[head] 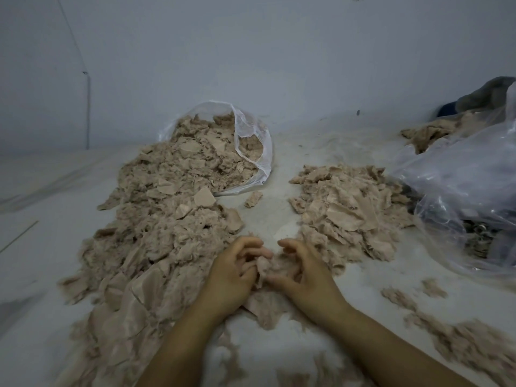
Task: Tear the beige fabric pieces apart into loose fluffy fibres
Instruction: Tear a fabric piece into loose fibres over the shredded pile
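Your left hand and right hand meet over one beige fabric piece, the fingers of both curled and pinching its frayed, fluffy edges. It sits just in front of the clear plastic bag, which spills a long heap of scraps across the pale floor. A smaller pile lies right of the bag, under a plain wall.

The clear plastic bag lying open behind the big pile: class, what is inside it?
The clear plastic bag holds beige fabric pieces mixed with frayed fibres, spilling from its mouth into the pile in front. What lies deeper, at its bottom, is covered.
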Tool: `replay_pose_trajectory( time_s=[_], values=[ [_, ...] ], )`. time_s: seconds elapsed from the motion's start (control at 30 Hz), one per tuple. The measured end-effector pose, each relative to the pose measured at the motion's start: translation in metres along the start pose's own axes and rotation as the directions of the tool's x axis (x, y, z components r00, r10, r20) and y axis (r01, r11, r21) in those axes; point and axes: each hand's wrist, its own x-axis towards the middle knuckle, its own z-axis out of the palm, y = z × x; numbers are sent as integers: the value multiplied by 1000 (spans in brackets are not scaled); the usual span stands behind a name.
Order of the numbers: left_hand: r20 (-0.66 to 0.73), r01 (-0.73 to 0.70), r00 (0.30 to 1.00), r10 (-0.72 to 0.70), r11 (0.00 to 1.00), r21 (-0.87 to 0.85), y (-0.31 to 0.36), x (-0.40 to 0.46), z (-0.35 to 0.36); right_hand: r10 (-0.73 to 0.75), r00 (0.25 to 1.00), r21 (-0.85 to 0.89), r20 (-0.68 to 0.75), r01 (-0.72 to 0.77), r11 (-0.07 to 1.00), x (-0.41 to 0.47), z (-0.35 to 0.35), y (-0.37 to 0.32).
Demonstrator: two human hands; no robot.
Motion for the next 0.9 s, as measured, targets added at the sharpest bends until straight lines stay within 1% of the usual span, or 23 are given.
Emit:
replay_pose_trajectory(
  time_s=[0.03, 0.1, 0.13, 0.17, 0.2, 0.23, 0.27, 0.3, 0.33, 0.37, 0.43, 0.47, 0.53, 0.57, 0.67, 0.73, 0.77, 0.83, 0.9],
  values=[
    [-3, -2, 1000, 2, 1000, -27, 2, 0, 2, -19, 1000, 5, 18, 19, 1000, 1, 1, -1],
    [-50, -1, 999, -1, 999, -36, 6, 0, 4, 25, 1000, 144, -14, -23, 989, 2, 0, -3],
    [-86, -11, 996, 11, 1000, 1, 7, 0, 3, 63, 998, 225, -30, -55, 973, 2, -2, -1],
    [-108, -34, 993, 42, 996, 77, 6, 0, 1, 84, 996, 305, -18, -75, 950, 1, -3, -1],
    [-92, -61, 993, 78, 983, 174, 5, 0, 0, 87, 996, 368, 18, -87, 926, 1, -5, -2],
    [-44, -85, 994, 99, 962, 258, 5, -1, -1, 71, 996, 424, 59, -89, 901, 0, -5, -3],
    [13, -99, 995, 99, 947, 305, 5, -1, -1, 55, 994, 457, 91, -91, 885, 0, -4, -4],
    [50, -106, 994, 95, 941, 321, 4, -1, 0, 54, 994, 486, 98, -96, 869, -1, -3, -5],
    [52, -110, 994, 98, 938, 328, 2, -2, 1, 80, 994, 499, 76, -108, 860, -1, -4, -5],
    [21, -102, 995, 101, 936, 337, 1, -2, 1, 119, 992, 507, 49, -127, 852, -1, -4, -5],
    [-33, -77, 995, 94, 936, 343, -1, -2, 3, 162, 986, 465, 28, -156, 872, -2, -5, -3],
    [-25, -91, 994, 107, 928, 360, -2, -2, 4, 148, 988, 392, 31, -149, 908, -2, -6, -1],
    [25, -129, 991, 130, 895, 427, -3, -3, 5, 67, 997, 229, 43, -75, 971, -4, -5, -1],
    [42, -136, 990, 131, 884, 448, -3, -4, 6, 22, 999, 178, 39, -28, 984, -4, -4, -2],
    [48, -123, 992, 113, 895, 429, -4, -4, 6, -47, 999, 135, 6, 45, 990, -2, -5, -2],
    [27, -108, 994, 106, 913, 393, -4, -4, 5, -92, 996, 51, 17, 91, 995, -3, -8, -3],
    [24, -105, 994, 103, 915, 390, -5, -4, 5, -127, 992, 30, 22, 126, 992, -4, -8, -4],
    [39, -101, 995, 94, 914, 392, -5, -4, 7, -178, 984, 60, 8, 177, 982, -5, -3, -3],
    [46, -81, 997, 69, 924, 374, -4, -3, 7, -134, 991, 134, -22, 136, 982, -4, -2, -3]
  ],
)
